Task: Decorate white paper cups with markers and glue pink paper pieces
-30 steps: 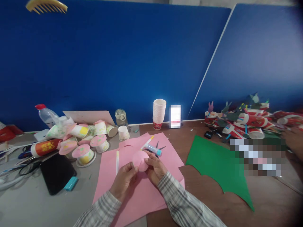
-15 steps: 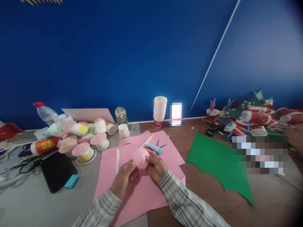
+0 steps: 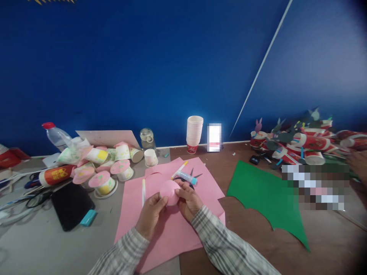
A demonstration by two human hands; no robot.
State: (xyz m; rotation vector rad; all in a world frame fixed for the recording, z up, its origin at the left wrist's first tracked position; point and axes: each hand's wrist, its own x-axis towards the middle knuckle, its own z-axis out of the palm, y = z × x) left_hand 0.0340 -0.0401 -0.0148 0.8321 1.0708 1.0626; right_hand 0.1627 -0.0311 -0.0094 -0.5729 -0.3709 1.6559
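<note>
A round pink paper disc (image 3: 169, 192) is held between my two hands above pink paper sheets (image 3: 169, 236). My left hand (image 3: 151, 214) pinches its lower left edge, thumb on top. My right hand (image 3: 187, 199) grips its right edge between thumb and fingers. Just beyond the disc lie a glue stick (image 3: 187, 177) with a blue cap, a yellow-tipped white pen (image 3: 179, 170) and dark scissors (image 3: 195, 174), partly hidden by the glue stick. Another yellow-tipped pen (image 3: 143, 193) lies left of the disc.
Decorated cups (image 3: 103, 184) crowd the left, near a black tablet-like object (image 3: 73, 206). A cup stack (image 3: 194, 131) stands at the back. Green paper (image 3: 265, 194) lies right, below a pile of red cups (image 3: 311, 142). Another person's hand (image 3: 358, 166) shows at the right edge.
My left thumb has come over the disc's lower left edge, and the disc has tilted slightly. My right hand keeps its hold with little movement. The whole view has shifted slightly.
</note>
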